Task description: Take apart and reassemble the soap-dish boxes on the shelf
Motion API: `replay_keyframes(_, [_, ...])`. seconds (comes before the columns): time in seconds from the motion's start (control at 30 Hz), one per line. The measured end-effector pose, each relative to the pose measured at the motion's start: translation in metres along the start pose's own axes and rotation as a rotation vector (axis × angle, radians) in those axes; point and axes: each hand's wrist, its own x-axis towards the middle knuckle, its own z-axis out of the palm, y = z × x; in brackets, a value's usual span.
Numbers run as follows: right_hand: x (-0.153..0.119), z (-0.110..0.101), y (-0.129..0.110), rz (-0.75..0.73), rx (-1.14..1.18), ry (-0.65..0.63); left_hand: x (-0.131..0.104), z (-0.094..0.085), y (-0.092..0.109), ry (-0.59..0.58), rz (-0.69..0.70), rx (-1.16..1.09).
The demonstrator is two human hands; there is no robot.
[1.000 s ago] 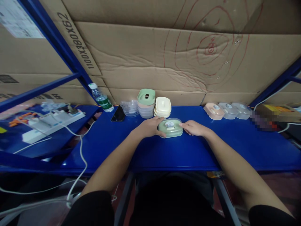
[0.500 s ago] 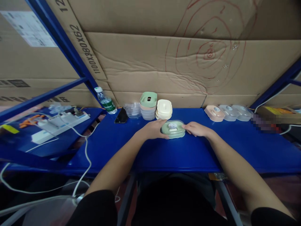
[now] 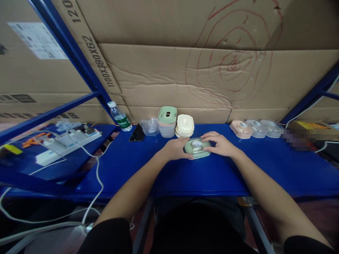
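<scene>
Left hand and right hand now cup the green container from either side, on the blue bench, just before the cream stack.

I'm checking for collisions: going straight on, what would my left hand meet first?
Your left hand would meet the green, rounded plastic container it touches, then probably the right hand; depth is unclear.

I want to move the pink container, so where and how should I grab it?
Probably grip the pink container by its left end, coming from the left, thumb in front and fingers behind: that end is exposed, while a greyish container crowds its right.
</scene>
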Motion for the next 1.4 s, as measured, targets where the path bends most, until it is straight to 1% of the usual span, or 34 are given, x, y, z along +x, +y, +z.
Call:
replay_keyframes(0.07, [-0.001, 0.001, 0.003, 0.003, 0.030, -0.064, 0.001, 0.002, 0.001, 0.005, 0.009, 0.000])
replay_keyframes(0.13, [-0.003, -0.003, 0.008, 0.054, 0.047, -0.112, 0.001, 0.003, 0.002, -0.002, 0.027, 0.005])
replay_keyframes(0.23, [-0.010, -0.018, 0.018, 0.166, 0.033, -0.150, 0.000, 0.001, 0.003, -0.048, 0.037, 0.020])
replay_keyframes(0.3, [-0.017, -0.032, 0.026, 0.253, -0.024, -0.153, -0.001, 0.000, 0.003, -0.081, 0.025, 0.038])
replay_keyframes(0.37, [-0.023, -0.045, 0.034, 0.346, -0.143, -0.139, -0.001, 0.000, 0.003, -0.101, 0.015, 0.062])
replay_keyframes(0.47, [-0.031, -0.057, 0.043, 0.493, -0.441, -0.134, -0.001, 0.000, 0.001, -0.107, 0.032, 0.085])
replay_keyframes(0.53, [-0.034, -0.059, 0.046, 0.592, -0.632, -0.112, -0.001, 0.001, 0.000, -0.104, 0.046, 0.084])
replay_keyframes(0.6, [-0.034, -0.056, 0.046, 0.646, -0.752, -0.056, 0.000, 0.002, -0.002, -0.097, 0.053, 0.077])
replay_keyframes(0.7, [-0.031, -0.046, 0.045, 0.605, -0.797, -0.013, 0.000, 0.003, -0.003, -0.088, 0.050, 0.069])
replay_keyframes(0.8, [-0.029, -0.037, 0.044, 0.558, -0.777, -0.048, 0.000, 0.003, -0.003, -0.079, 0.051, 0.064])
replay_keyframes(0.87, [-0.029, -0.035, 0.046, 0.543, -0.765, -0.069, -0.001, 0.003, -0.003, -0.076, 0.055, 0.064])
replay_keyframes(1.0, [-0.033, -0.042, 0.053, 0.532, -0.774, -0.045, -0.001, 0.002, -0.004, -0.071, 0.064, 0.067])
replay_keyframes(1.2, [-0.042, -0.059, 0.063, 0.640, -0.796, 0.029, -0.001, 0.004, -0.005, -0.056, 0.076, 0.072])
replay_keyframes(1.4, [-0.046, -0.061, 0.066, 0.698, -0.806, 0.068, -0.002, 0.000, -0.001, -0.091, 0.073, 0.092])
